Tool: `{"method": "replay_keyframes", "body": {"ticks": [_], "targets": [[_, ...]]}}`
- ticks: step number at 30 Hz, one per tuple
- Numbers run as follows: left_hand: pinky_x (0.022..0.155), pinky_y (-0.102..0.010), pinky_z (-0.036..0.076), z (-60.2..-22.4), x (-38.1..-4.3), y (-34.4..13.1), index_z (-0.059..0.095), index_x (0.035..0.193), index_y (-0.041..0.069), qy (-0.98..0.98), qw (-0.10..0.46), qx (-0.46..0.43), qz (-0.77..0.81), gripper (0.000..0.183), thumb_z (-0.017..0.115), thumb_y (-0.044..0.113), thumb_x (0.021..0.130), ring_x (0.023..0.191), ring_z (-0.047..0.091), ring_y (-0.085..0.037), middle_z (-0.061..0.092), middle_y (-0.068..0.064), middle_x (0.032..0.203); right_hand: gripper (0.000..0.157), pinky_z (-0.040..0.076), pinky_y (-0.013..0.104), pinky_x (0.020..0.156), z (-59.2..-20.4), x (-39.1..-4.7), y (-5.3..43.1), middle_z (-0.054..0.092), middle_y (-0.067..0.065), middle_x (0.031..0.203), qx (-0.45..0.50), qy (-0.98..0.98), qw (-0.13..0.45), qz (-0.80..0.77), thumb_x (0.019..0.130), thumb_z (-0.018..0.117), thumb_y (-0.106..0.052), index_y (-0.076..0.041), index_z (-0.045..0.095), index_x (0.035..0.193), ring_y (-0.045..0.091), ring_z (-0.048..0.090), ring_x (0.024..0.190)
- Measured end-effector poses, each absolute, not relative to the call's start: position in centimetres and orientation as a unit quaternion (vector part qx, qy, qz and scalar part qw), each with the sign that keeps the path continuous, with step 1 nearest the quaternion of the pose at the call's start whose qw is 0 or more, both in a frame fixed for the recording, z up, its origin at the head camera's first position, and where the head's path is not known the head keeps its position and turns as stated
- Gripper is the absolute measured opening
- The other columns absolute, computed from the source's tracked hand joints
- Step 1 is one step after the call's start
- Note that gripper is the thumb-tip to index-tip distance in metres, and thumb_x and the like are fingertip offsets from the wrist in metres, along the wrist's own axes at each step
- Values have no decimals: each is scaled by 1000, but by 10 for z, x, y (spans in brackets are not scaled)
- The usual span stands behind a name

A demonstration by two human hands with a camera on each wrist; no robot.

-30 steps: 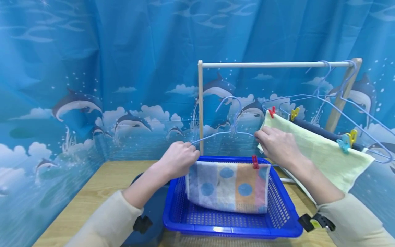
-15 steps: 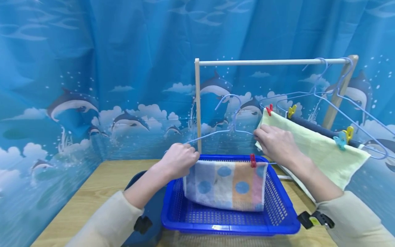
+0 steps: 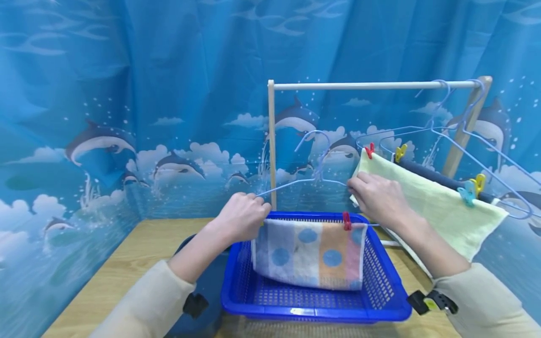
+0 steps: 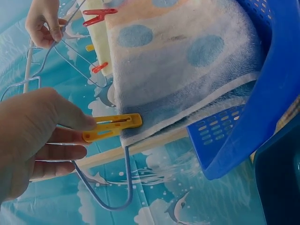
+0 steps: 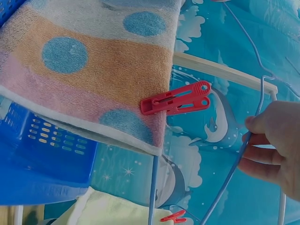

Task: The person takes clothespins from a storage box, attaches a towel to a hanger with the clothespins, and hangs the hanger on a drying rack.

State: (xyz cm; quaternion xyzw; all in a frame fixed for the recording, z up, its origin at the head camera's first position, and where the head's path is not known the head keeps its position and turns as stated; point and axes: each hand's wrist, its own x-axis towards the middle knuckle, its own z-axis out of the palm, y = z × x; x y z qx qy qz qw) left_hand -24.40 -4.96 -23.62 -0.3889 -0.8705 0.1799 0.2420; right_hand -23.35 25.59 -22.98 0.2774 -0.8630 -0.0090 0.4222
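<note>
A striped towel (image 3: 313,251) with blue dots is folded over the lower bar of a light-blue wire hanger (image 3: 296,182). Thumb and index finger of my left hand (image 3: 243,217) pinch the ends of a yellow clothespin (image 4: 117,125), which sits on one top corner of the towel. My right hand (image 3: 378,195) holds the hanger's sloping shoulder wire between thumb and fingers, as the right wrist view shows. Near the towel's other top corner, a red clothespin (image 5: 176,98) grips the fabric. The towel's lower part hangs inside a blue basket (image 3: 314,312).
Behind the basket stands a rack (image 3: 359,86). From its right end hang hangers with a pale yellow towel (image 3: 431,206) and a dark rolled-looking cloth (image 3: 435,174), held by clothespins. A dark blue tub (image 3: 203,286) stands left of the basket on the wooden table (image 3: 122,263).
My left hand has shifted slightly left and up at the towel's corner, and a bit of yellow clothespin now shows beside it. The right hand keeps its hold on the hanger.
</note>
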Motion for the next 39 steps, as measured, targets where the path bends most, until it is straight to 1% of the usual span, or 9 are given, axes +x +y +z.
{"method": "replay_keyframes", "body": {"ticks": [8, 12, 15, 18, 20, 23, 32, 36, 39], "targets": [[47, -24, 37, -234, -249, -53, 68, 91, 13, -865, 252, -402, 164, 8, 63, 18, 87, 62, 53, -14, 60, -1, 76, 11, 36, 34, 41, -223, -231, 261, 54, 1, 68, 299, -860, 414, -14, 78, 68, -4, -9, 58, 76, 16, 45, 50], [51, -24, 42, -234, -252, -54, 68, 93, 12, -860, 260, -410, 156, 9, 63, 16, 87, 67, 56, -15, 62, -1, 80, 13, 34, 33, 40, -220, -229, 259, 53, 2, 67, 299, -859, 414, -20, 78, 67, -3, -9, 56, 75, 16, 43, 48], [57, -26, 47, -237, -256, -57, 70, 92, 11, -842, 306, -427, 126, 9, 63, 13, 87, 74, 61, -17, 66, -3, 86, 13, 34, 35, 38, -217, -227, 259, 56, 5, 67, 283, -856, 432, -29, 78, 66, -4, -8, 55, 73, 21, 48, 48], [59, -27, 50, -239, -263, -60, 70, 88, 9, -806, 385, -441, 84, 7, 64, 10, 86, 76, 64, -18, 68, -4, 89, 13, 33, 37, 35, -211, -224, 260, 55, 6, 66, 263, -854, 448, -38, 79, 66, -5, -7, 55, 73, 25, 50, 49], [59, -28, 51, -240, -267, -62, 70, 85, 7, -785, 433, -440, 56, 6, 64, 8, 84, 75, 65, -19, 69, -5, 86, 13, 32, 37, 34, -206, -222, 261, 53, 5, 65, 253, -856, 449, -43, 79, 66, -6, -7, 55, 73, 23, 48, 47], [58, -28, 50, -239, -273, -66, 70, 80, 6, -767, 473, -433, 25, 7, 64, 5, 83, 69, 64, -19, 68, -6, 78, 11, 34, 38, 34, -197, -218, 263, 53, 7, 66, 245, -859, 446, -54, 79, 66, -6, -5, 56, 76, 23, 47, 47], [57, -28, 46, -244, -290, -72, 70, 82, 5, -774, 470, -423, -37, 8, 62, 7, 85, 66, 60, -19, 67, -5, 75, 5, 38, 45, 37, -177, -209, 276, 60, 13, 72, 194, -874, 442, -47, 81, 65, -5, -3, 60, 79, 29, 53, 51], [58, -29, 47, -247, -296, -70, 70, 81, 6, -807, 443, -387, -49, 8, 63, 9, 85, 66, 59, -19, 66, -5, 74, 4, 39, 46, 38, -169, -204, 281, 61, 15, 76, 161, -889, 426, -50, 84, 61, -5, -2, 61, 81, 30, 54, 53], [58, -30, 46, -248, -301, -65, 68, 79, 6, -841, 405, -356, -50, 11, 62, 10, 87, 64, 57, -19, 64, -4, 71, 7, 38, 47, 39, -164, -199, 287, 61, 16, 78, 126, -905, 403, -52, 86, 58, -7, -2, 62, 84, 30, 53, 53]]}}
